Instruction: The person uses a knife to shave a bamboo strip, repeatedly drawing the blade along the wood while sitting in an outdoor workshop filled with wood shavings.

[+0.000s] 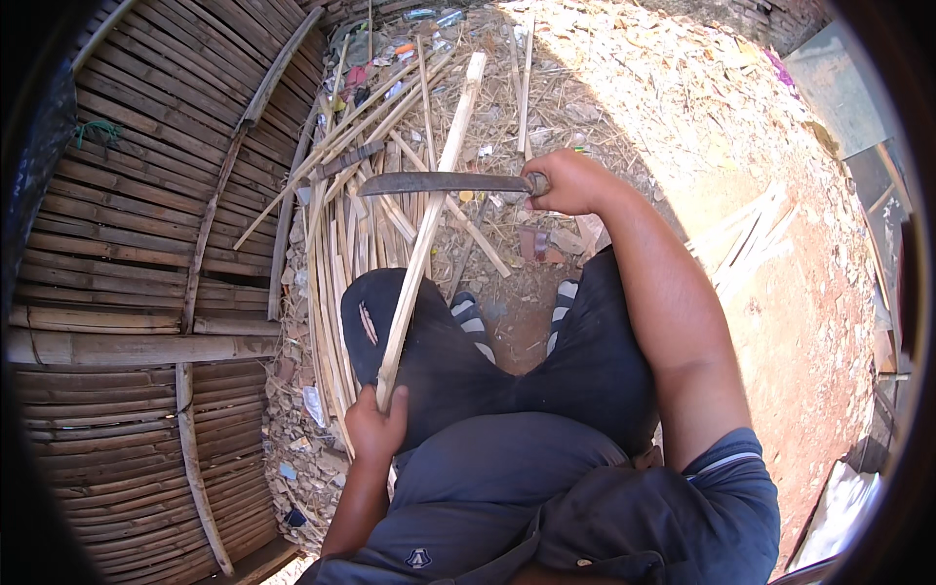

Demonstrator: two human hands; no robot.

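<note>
My left hand (376, 425) is closed around the near end of a long, pale wooden stick (421, 255). The stick slants away from me over my left thigh, its far end up and to the right. In my right hand (567, 182) is the handle of a machete (444, 183). Its dark blade points left and lies across the stick, about a third of the way down from the far end. Whether the blade touches the wood or is just above it, I cannot tell.
Several cut strips (336, 263) lie heaped left of my legs, beside a bamboo slat wall (146, 224). More strips (753, 234) lie on the ground at right. Wood chips and litter (624, 88) cover the ground ahead. Grey panels (838, 88) stand at far right.
</note>
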